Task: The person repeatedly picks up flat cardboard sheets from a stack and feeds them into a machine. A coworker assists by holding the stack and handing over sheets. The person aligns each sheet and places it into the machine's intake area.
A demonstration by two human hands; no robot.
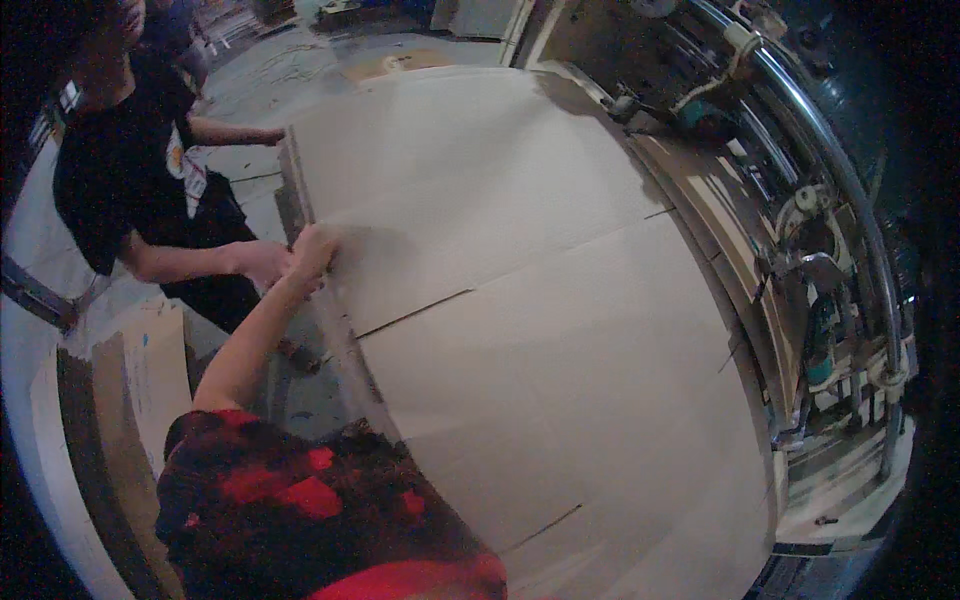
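A large brown cardboard sheet (540,350) with slots cut into it spreads across the middle of the head view. My left hand (316,252) reaches from a red and black sleeve to the sheet's left edge. Its fingers are curled over that edge and a little blurred, closed on the cardboard. Right beside it, against my wrist, is a co-worker's hand (264,262). The co-worker's other hand (272,136) touches the same edge farther away. My right hand does not show.
A machine with curved-looking metal rails (830,130) lines the right side, next to stacked cardboard edges (740,220). A co-worker in a black shirt (110,180) stands at the left. Cardboard pieces (155,370) stand at the lower left. Scraps lie on the far floor.
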